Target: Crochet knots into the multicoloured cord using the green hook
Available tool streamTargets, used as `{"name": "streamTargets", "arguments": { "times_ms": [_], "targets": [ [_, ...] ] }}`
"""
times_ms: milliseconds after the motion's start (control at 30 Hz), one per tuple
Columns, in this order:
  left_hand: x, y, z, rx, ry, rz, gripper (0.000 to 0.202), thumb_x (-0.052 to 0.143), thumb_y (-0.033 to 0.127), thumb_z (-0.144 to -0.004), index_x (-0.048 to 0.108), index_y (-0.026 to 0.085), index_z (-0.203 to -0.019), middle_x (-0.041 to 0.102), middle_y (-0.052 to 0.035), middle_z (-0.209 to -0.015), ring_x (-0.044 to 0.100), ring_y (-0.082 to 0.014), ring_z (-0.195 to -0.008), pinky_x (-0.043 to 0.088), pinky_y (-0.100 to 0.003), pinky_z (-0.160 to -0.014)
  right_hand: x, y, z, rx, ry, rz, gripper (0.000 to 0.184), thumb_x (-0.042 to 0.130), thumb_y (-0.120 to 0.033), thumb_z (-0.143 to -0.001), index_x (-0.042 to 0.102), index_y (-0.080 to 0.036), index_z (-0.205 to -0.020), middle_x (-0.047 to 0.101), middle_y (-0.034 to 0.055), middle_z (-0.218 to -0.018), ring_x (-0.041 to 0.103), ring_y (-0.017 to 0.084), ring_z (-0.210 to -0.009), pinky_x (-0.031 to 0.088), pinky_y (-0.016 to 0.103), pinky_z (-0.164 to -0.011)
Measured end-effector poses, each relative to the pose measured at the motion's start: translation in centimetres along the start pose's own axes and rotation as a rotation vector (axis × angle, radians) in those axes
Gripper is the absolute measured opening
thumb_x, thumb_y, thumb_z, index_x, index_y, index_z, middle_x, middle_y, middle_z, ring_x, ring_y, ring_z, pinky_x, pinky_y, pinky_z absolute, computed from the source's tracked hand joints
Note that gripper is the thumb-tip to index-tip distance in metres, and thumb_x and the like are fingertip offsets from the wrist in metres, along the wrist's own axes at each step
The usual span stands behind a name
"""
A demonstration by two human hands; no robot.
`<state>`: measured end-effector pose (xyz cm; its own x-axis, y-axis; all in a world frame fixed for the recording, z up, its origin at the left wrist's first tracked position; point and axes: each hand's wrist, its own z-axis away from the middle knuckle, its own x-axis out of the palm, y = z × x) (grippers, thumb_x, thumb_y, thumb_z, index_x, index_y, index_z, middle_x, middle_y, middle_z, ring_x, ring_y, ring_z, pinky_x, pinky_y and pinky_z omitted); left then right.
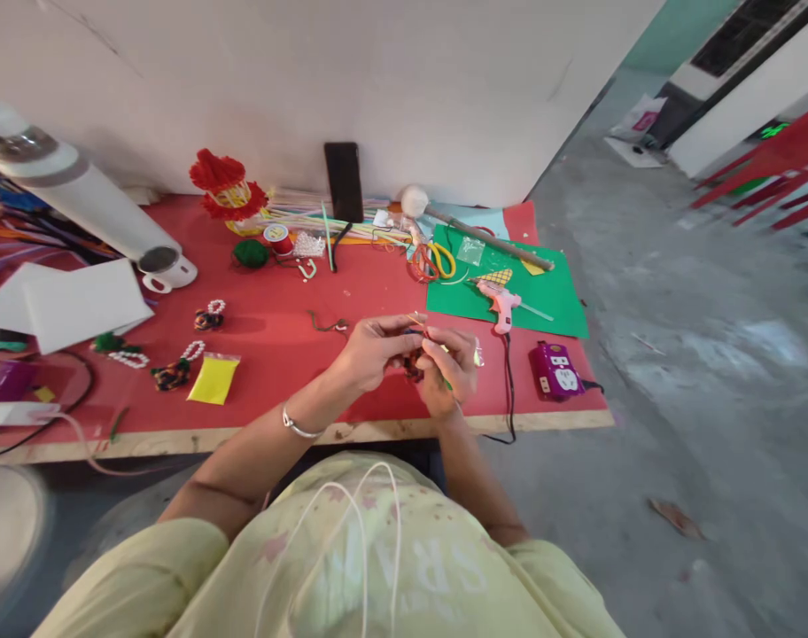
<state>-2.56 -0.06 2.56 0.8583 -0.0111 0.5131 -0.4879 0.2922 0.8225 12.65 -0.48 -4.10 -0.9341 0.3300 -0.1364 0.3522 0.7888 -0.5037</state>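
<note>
Fingertips first: we've got both sets pinched tight on a small dark-and-orange yarn ornament (414, 364), left hand (376, 351) and right hand (454, 372) meeting on it just above the near edge of the red table (277, 306). Out to the left, a few beaded pieces (208, 316) lie apparently finished, so ours looks only part-made. The glue gun (501, 303) and scissors (434, 261) sit untouched, farther right.
</note>
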Motion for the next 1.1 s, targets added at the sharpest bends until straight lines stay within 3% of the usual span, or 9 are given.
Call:
{"name": "streamTargets", "arguments": {
  "times_ms": [233, 367, 633, 833, 967, 1100],
  "targets": [
    [-1.5, 2.4, 0.1, -0.030, -0.035, -0.053, 0.039, 0.098, 0.018, -0.055, 0.087, 0.013, -0.093, 0.076, -0.0055, -0.069, 0.052, -0.0059, -0.045, 0.031, -0.018, -0.041, -2.7, 1.3, -3.3, 0.059, -0.270, -0.287, 0.031, 0.072, -0.039, -0.096, 0.075, -0.042, -0.127, 0.083, 0.0029, -0.114, 0.076, 0.024, -0.099, 0.063, 0.046, -0.088],
    [-1.5, 3.1, 0.2, -0.039, -0.059, -0.078, 0.035, 0.097, 0.018, -0.055, 0.086, 0.012, -0.088, 0.073, -0.0043, -0.064, 0.051, -0.0055, -0.043, 0.032, -0.018, -0.040, -3.8, 1.1, -4.4, 0.037, -0.344, -0.296, 0.034, 0.075, -0.034, -0.094, 0.075, -0.040, -0.128, 0.083, 0.0039, -0.119, 0.077, 0.024, -0.101, 0.062, 0.047, -0.089],
    [-2.1, 3.9, 0.5, -0.044, -0.124, -0.175, 0.040, 0.096, 0.020, -0.058, 0.087, 0.012, -0.096, 0.075, -0.0047, -0.069, 0.055, -0.0067, -0.046, 0.036, -0.018, -0.041, -4.9, 0.5, -6.6, -0.031, -0.487, -0.302, 0.032, 0.075, -0.034, -0.094, 0.076, -0.036, -0.126, 0.084, 0.0057, -0.116, 0.078, 0.024, -0.099, 0.063, 0.046, -0.088],
    [-2.9, 3.2, 0.3, 0.114, -0.205, -0.327, 0.064, 0.092, 0.021, -0.070, 0.077, 0.016, -0.133, 0.072, -0.0006, -0.070, 0.062, -0.0099, -0.054, 0.050, -0.022, -0.053, -4.9, 0.5, -7.5, -0.062, -0.530, -0.307, 0.030, 0.076, -0.031, -0.094, 0.077, -0.034, -0.124, 0.085, 0.0063, -0.114, 0.079, 0.023, -0.097, 0.063, 0.045, -0.087],
    [-3.1, 3.4, 0.2, 0.209, -0.222, -0.414, 0.063, 0.091, 0.017, -0.070, 0.078, 0.017, -0.132, 0.072, -0.0003, -0.069, 0.062, -0.0105, -0.058, 0.048, -0.022, -0.055, -4.9, 0.3, -7.5, -0.074, -0.534, -0.303, 0.032, 0.077, -0.029, -0.093, 0.076, -0.033, -0.125, 0.085, 0.0068, -0.113, 0.079, 0.023, -0.095, 0.062, 0.044, -0.086],
    [-3.0, 3.8, 0.1, 0.220, -0.243, -0.450, 0.066, 0.091, 0.019, -0.071, 0.075, 0.018, -0.136, 0.072, -0.0004, -0.069, 0.061, -0.0103, -0.057, 0.048, -0.022, -0.055, -5.0, 0.2, -7.7, -0.089, -0.519, -0.308, 0.033, 0.078, -0.027, -0.092, 0.077, -0.032, -0.125, 0.085, 0.0077, -0.112, 0.079, 0.023, -0.095, 0.062, 0.044, -0.084]
  ]
}}
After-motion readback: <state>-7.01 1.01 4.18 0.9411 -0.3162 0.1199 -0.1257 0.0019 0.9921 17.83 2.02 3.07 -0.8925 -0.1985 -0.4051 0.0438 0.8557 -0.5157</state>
